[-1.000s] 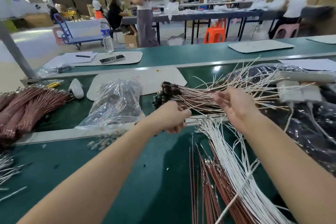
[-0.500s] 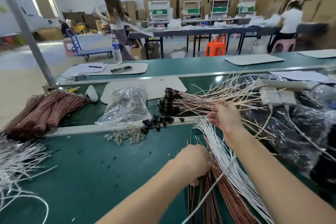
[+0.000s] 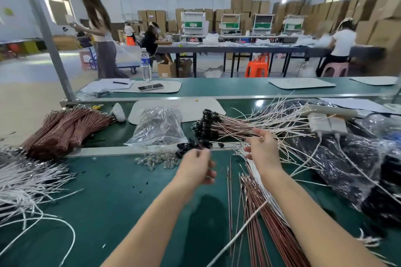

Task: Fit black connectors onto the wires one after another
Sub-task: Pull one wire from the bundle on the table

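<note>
Blur across left hand (image 3: 196,166), contents unclear

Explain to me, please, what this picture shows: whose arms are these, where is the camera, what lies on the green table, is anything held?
There is no machine: a person works with bare hands, and the camera sits on that person's head, looking down. The left hand and right hand enter from the bottom edge. On the green work surface lie a fan of thin brown and white wires tipped with black connectors, loose black plastic connectors, a clear plastic bag, a heap of small clear parts, and long brown and white wires under the right arm. The left hand's fingers are curled, but blur hides whether they hold anything. The right hand looks open, at the wires.
</note>
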`<action>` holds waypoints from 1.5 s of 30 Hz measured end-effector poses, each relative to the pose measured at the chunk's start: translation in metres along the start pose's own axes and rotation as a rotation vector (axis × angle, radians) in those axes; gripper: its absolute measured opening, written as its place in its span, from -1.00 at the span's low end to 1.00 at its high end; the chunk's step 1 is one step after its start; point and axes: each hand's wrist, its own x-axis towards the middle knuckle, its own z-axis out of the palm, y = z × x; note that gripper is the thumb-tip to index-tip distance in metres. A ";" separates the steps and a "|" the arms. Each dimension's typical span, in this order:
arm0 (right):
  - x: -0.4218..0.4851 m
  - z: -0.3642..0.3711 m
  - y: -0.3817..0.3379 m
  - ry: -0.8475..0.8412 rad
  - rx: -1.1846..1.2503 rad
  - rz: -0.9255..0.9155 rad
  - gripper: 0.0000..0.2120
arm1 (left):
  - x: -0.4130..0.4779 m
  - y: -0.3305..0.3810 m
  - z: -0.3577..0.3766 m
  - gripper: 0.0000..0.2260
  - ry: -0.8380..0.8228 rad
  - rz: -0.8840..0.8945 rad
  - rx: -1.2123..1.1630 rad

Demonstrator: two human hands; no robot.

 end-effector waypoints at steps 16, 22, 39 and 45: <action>0.001 0.121 0.040 -0.225 -0.864 -0.185 -0.68 | 0.011 -0.057 -0.126 -0.80 0.466 0.113 -0.815; 0.005 0.129 0.042 -0.229 -0.955 -0.161 -0.76 | 0.009 -0.058 -0.124 -0.80 0.461 0.124 -0.740; -0.047 0.042 0.048 -0.321 0.805 0.373 -0.88 | -0.007 -0.061 -0.072 -0.90 0.204 0.202 -0.449; -0.045 0.046 0.049 -0.340 0.826 0.386 -0.89 | -0.004 -0.063 -0.071 -0.91 0.215 0.208 -0.405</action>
